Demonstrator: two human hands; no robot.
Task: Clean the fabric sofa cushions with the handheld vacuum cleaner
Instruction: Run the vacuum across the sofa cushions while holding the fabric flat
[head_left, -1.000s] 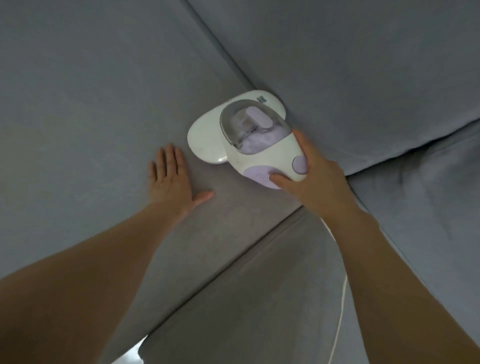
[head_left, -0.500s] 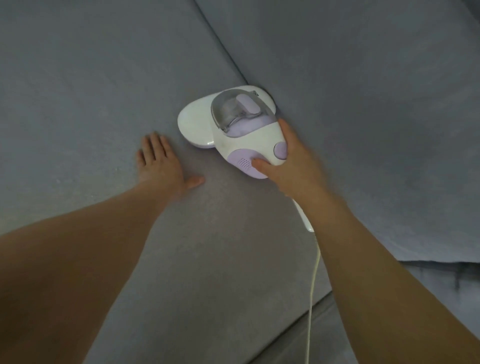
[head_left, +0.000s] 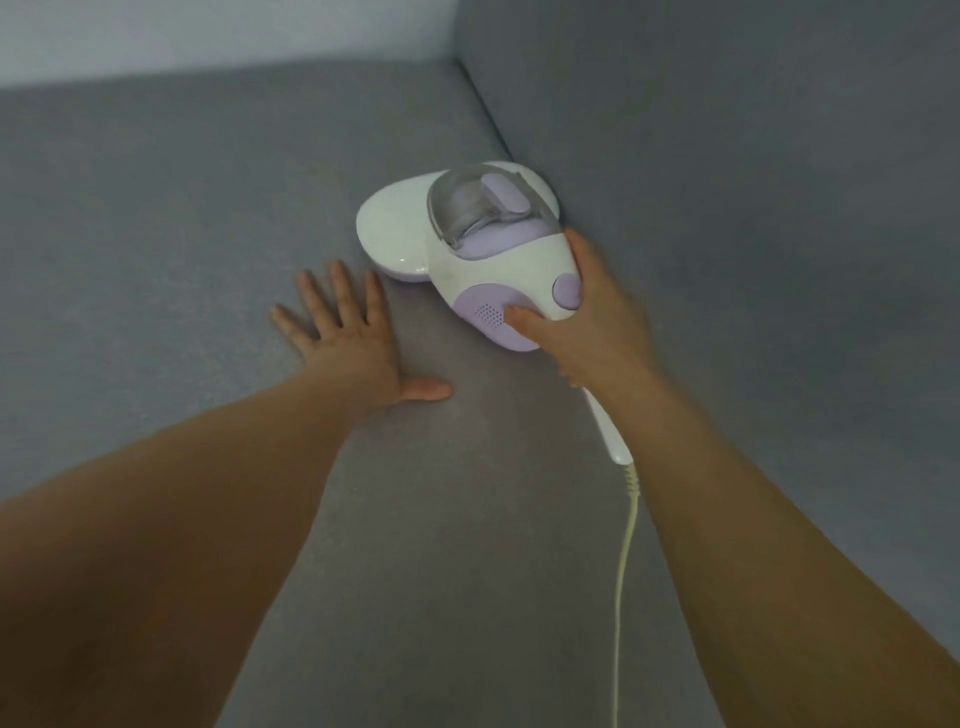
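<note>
A white and lilac handheld vacuum cleaner (head_left: 467, 244) with a clear dust cup lies flat on the grey seat cushion (head_left: 182, 208), its far end tucked against the seam where the seat meets the grey back cushion (head_left: 753, 182). My right hand (head_left: 592, 322) grips its handle end, thumb on the lilac panel. My left hand (head_left: 348, 343) presses flat on the seat cushion just left of the vacuum, fingers spread and straight.
A cream power cord (head_left: 626, 561) runs from the vacuum's tail down the seat toward the bottom edge, beside my right forearm. A pale wall (head_left: 208, 31) shows beyond the sofa's far edge at the top left.
The view has tilted up along the sofa, so the wall now shows and the front seam is out of sight. The vacuum has slid farther along the back seam, and my left hand has moved with it.
</note>
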